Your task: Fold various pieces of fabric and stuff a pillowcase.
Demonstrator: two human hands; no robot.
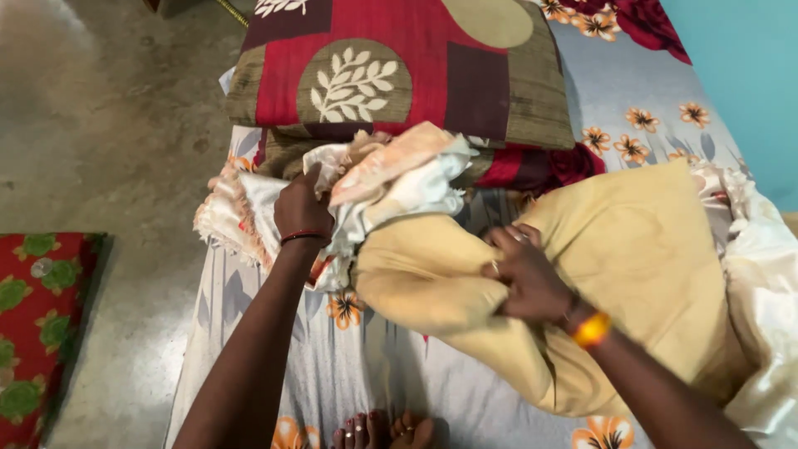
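- The left hand point(301, 209) is closed on the bunched mouth of a white cover point(391, 187) with peach trim, fingers buried in the gathered cloth.
- The right hand point(525, 278) grips the near end of a tan pillow point(632, 266), fingers curled tight into its fabric just where it meets the cover.
- The pillow lies across the bed from the right hand outward to the right; its end points toward the left hand, touching the cover's opening.
- The cover is thin and limp, and looks light. It crumples rather than holds a shape, so it seems best held by the hem at the opening, as the left hand has it.
- The pillow looks soft and bulky. It dents under the right fingers, so a pinch at a corner or end would likely hold better than a flat palm.
- Beyond the left hand sits a red and brown cushion point(391, 66) with a leaf print, resting on the floral sheet point(349, 374).
- Well to the right of the right hand lies shiny white cloth point(765, 283).
- Below both hands, toes point(382, 431) show at the bed's edge; left of the left arm, a red mat point(41, 316) lies on the floor.
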